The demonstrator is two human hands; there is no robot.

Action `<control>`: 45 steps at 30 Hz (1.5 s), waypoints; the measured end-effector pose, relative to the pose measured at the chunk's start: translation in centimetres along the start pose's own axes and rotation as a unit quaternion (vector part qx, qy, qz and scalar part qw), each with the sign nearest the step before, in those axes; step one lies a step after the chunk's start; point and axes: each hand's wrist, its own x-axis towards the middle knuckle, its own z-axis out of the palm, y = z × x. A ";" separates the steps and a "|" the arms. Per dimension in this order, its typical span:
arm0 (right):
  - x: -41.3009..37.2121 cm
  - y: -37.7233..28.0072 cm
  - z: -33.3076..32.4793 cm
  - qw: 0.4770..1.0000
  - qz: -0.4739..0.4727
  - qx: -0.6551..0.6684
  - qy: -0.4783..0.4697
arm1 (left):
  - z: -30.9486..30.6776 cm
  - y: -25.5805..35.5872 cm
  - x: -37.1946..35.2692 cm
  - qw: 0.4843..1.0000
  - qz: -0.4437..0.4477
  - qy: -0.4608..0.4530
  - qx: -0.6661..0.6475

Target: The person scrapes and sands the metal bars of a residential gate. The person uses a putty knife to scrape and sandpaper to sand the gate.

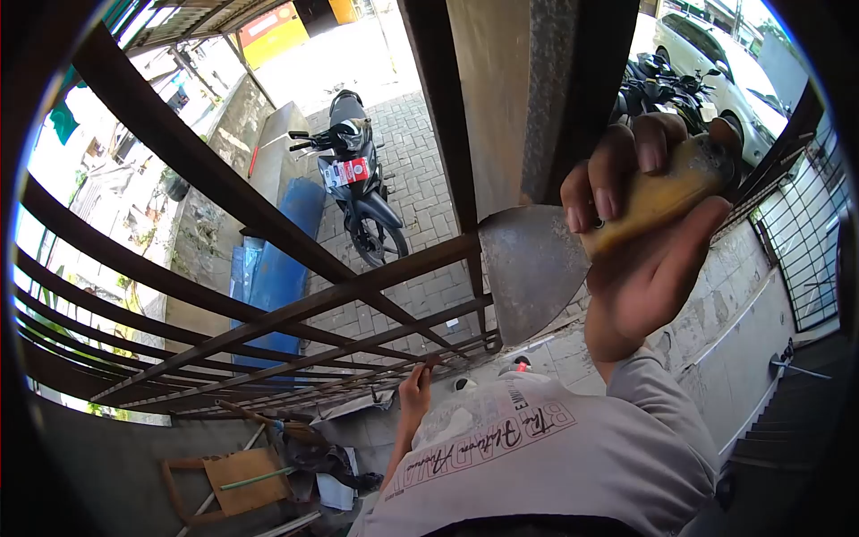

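Raised close to the camera, my right hand (658,224) is closed around the worn yellow handle (662,197) of a putty knife. Its broad, stained grey blade (534,268) points left, with its edge at the end of a dark metal bar of the grille (394,273) beside an upright post (447,125). Lower down and farther off, my left hand (414,394) is curled at a lower bar of the same grille, fingertips on the metal.
Beyond the grille, a motorbike (358,174) is parked on paving, with a blue sheet-like object (291,259) beside it. Scrap wood (246,483) lies at the lower left. A white car (725,72) stands behind more motorbikes (667,85) at the upper right, above a mesh panel (805,233).
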 end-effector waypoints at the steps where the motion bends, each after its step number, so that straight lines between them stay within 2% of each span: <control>1: 0.0 -0.2 0.4 1.000 -0.001 -0.005 0.006 | 0.0 -0.6 0.1 1.000 -0.021 -0.019 -0.001; 4: -0.1 -0.8 0.6 0.999 0.045 -0.012 0.027 | 0.3 -2.6 -0.2 0.997 -0.065 -0.046 -0.020; 7: -0.7 -0.9 1.5 0.996 0.045 -0.018 0.075 | 1.3 -4.3 -0.4 0.993 -0.100 -0.045 -0.029; 9: -1.4 -1.0 2.5 0.995 0.019 -0.037 0.095 | 3.0 -8.4 -1.5 0.988 -0.134 -0.080 0.019; 11: -2.2 -0.9 3.2 0.992 -0.009 -0.054 0.116 | 4.9 -13.0 -3.9 0.986 -0.144 -0.073 0.033; 13: -2.9 -0.4 3.5 0.988 -0.066 -0.051 0.128 | 4.1 -14.2 -4.9 0.986 -0.148 -0.064 0.050; 17: -3.4 -0.6 4.5 0.983 -0.078 -0.093 0.139 | 3.8 -16.6 -6.6 0.977 -0.178 -0.096 0.069; 20: -3.5 -0.6 4.3 0.987 -0.066 -0.083 0.120 | 3.4 -17.9 -7.9 0.968 -0.204 -0.120 0.080; 27: -3.3 -0.7 4.1 0.987 -0.043 -0.049 0.149 | 3.1 -17.7 -10.2 0.943 -0.281 -0.149 0.093; 30: -3.2 -0.7 3.9 0.986 -0.019 -0.034 0.161 | 6.2 -20.0 -11.0 0.930 -0.318 -0.157 0.094; 32: -3.2 -0.3 3.7 0.986 -0.011 -0.032 0.160 | 8.2 -22.4 -12.4 0.936 -0.312 -0.141 0.083; 35: -3.3 0.4 3.5 0.989 -0.024 -0.014 0.148 | 8.9 -21.1 -12.9 0.950 -0.286 -0.110 0.066; 37: -3.2 0.5 3.2 0.994 0.030 0.072 0.072 | 9.7 -19.9 -13.4 0.957 -0.271 -0.089 0.055; 38: -3.3 0.2 3.5 0.986 0.080 0.127 0.072 | 10.2 -19.0 -12.3 0.960 -0.264 -0.078 0.050; 39: -3.2 0.0 2.9 0.985 0.083 0.135 0.070 | 10.1 -18.4 -11.2 0.963 -0.256 -0.066 0.045; 42: -2.4 -0.7 0.4 0.997 -0.056 0.059 0.003 | 12.6 -15.5 -8.8 0.973 -0.230 -0.022 0.028; 43: -2.0 -1.4 -0.6 0.998 -0.056 0.031 -0.007 | 13.4 -14.5 -8.3 0.975 -0.223 -0.006 0.020; 45: -2.3 -2.8 -2.2 0.997 0.035 0.040 0.047 | 14.6 -12.9 -8.1 0.976 -0.215 0.031 0.003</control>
